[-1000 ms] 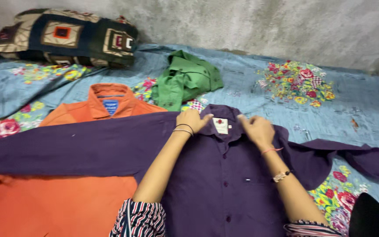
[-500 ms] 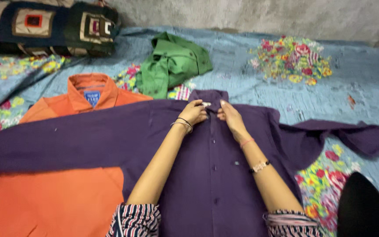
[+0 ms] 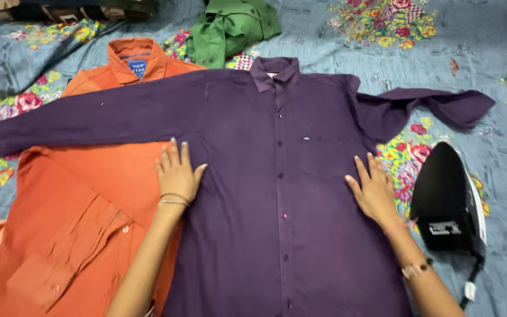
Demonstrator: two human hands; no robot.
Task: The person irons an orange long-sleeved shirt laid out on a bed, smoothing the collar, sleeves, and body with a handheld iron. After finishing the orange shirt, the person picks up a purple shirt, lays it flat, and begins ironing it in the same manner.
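An orange shirt point(image 3: 89, 194) lies at the left side of the bed point(image 3: 500, 147), partly under the purple shirt point(image 3: 277, 176). The purple shirt is spread flat in the middle, buttoned, its sleeves stretched toward both edges. The left hand point(image 3: 177, 173) rests open and flat at the shirt's left edge, fingers spread. The right hand point(image 3: 377, 191) lies open and flat at its right edge. A green shirt point(image 3: 230, 26) is crumpled near the far edge. A black iron point(image 3: 447, 199) stands just beside the right hand.
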